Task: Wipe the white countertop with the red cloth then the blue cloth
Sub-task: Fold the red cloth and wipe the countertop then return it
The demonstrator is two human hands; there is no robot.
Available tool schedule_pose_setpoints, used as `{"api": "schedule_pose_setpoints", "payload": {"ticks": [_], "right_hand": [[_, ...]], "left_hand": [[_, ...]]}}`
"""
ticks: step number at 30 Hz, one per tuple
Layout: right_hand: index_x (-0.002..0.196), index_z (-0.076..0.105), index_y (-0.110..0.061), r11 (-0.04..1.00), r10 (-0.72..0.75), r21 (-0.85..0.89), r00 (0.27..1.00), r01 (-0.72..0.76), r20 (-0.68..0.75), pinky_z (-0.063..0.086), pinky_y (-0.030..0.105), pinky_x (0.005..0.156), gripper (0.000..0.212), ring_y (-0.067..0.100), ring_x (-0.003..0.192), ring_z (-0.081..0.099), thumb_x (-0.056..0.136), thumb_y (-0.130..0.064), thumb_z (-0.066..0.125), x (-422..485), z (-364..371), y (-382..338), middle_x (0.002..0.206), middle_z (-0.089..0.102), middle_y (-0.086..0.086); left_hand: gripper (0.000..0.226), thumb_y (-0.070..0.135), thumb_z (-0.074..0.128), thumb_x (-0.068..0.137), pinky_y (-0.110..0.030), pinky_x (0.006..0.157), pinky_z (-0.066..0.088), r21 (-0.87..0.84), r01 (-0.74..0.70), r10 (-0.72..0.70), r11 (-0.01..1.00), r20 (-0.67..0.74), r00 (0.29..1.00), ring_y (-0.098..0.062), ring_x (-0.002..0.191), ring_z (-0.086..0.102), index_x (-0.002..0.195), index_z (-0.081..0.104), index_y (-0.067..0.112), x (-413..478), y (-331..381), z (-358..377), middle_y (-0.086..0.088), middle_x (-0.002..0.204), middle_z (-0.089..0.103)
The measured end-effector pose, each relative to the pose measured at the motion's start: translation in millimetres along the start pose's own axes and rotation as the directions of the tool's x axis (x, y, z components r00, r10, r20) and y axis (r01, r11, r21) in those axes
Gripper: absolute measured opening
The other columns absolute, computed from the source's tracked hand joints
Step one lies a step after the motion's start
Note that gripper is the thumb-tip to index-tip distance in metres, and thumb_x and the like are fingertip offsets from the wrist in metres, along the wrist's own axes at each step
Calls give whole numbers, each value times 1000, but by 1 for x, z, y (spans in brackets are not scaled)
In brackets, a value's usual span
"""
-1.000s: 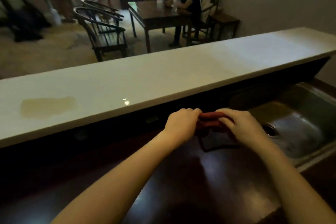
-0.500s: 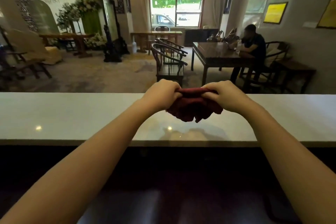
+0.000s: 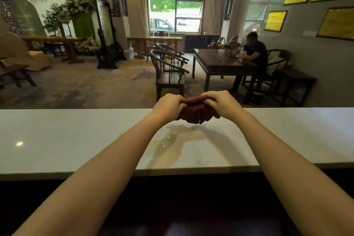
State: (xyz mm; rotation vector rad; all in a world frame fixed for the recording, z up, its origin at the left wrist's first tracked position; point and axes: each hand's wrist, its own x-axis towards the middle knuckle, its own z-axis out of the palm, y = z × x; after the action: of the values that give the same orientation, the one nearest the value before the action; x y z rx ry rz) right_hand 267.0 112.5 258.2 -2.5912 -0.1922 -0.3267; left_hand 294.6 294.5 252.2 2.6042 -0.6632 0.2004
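Observation:
A bunched red cloth (image 3: pixel 195 113) hangs between both my hands above the far half of the white countertop (image 3: pixel 57 140). My left hand (image 3: pixel 168 106) grips its left end and my right hand (image 3: pixel 222 104) grips its right end, knuckles up. The cloth's lower folds hang just above the surface, and its shadow falls on the counter below. The counter runs across the whole view, with a dark lower ledge in front of it. No blue cloth is in view.
Beyond the counter lies a room with wooden armchairs (image 3: pixel 168 74) and a dark table (image 3: pixel 220 61). A person (image 3: pixel 252 53) sits at that table on the right. The counter's near edge (image 3: pixel 191 168) drops to a dark worktop below.
Both hands lifted the red cloth from down by the sink up over the white countertop. My view rose from the sink area to face the room; the hands hold steady over the last half second.

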Motion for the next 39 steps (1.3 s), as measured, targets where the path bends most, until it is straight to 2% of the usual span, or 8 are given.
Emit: {"api": "schedule_pose_setpoints", "payload": {"ticks": [4,12,17,22,28,31,33,39], "right_hand": [[116,64,-19,997,78,-8,996,-77,49,44,24,79,26,22,97,60,96,-18,48,-7,12,27,108,68,7],[127,57,-22,963,233,-243,826,-120,514,41,28,92,34,16,100,52,98,-31,42,-31,33,42,124,60,3],[120,60,-20,968,192,-224,913,-115,359,41,33,96,39,20,108,56,99,-39,33,-34,56,26,124,61,4],[137,45,-21,949,169,-304,943,-77,288,31,42,114,43,22,134,42,100,-37,30,-29,91,22,146,46,2],[129,53,-21,900,360,-344,903,-269,236,45,43,101,54,27,117,56,96,-52,25,-5,102,14,134,58,7],[149,20,-21,904,355,-360,876,-232,326,15,57,115,67,33,146,16,94,-58,20,-11,112,13,159,18,11],[151,3,-27,905,352,-361,871,-224,342,0,64,114,73,33,148,-3,90,-65,16,-18,116,14,161,-2,10],[147,-3,-43,892,360,-404,858,-202,365,-5,71,110,73,36,147,-9,84,-74,14,-18,118,14,161,-10,10]], "left_hand": [[30,27,45,97,-28,70,42,7,6,-7,1000,88,996,-21,81,60,113,67,12,7,3,30,-11,101,70],[35,31,42,98,-29,81,42,138,7,-69,990,450,890,-23,97,59,111,67,10,-11,-2,72,-9,106,67],[36,29,38,100,-34,97,41,146,-35,-25,989,391,920,-23,113,54,115,67,13,-26,-4,76,-8,117,65],[38,30,36,101,-33,103,39,221,-88,8,971,339,941,-22,115,55,124,64,17,-33,-3,78,-6,123,65],[41,35,34,100,-38,110,30,219,-130,47,967,348,936,-23,121,52,124,63,18,-34,-9,77,-4,128,63],[45,39,27,101,-46,119,15,227,-79,13,971,276,961,-23,142,31,138,48,25,-35,-31,65,-3,153,38],[50,44,25,100,-51,120,4,236,14,-56,972,175,983,-21,149,13,148,27,32,-39,-60,51,0,161,18],[56,54,12,97,-61,115,-7,308,272,-333,912,166,928,-19,150,-5,150,0,41,-68,-171,15,7,163,-2]]}}
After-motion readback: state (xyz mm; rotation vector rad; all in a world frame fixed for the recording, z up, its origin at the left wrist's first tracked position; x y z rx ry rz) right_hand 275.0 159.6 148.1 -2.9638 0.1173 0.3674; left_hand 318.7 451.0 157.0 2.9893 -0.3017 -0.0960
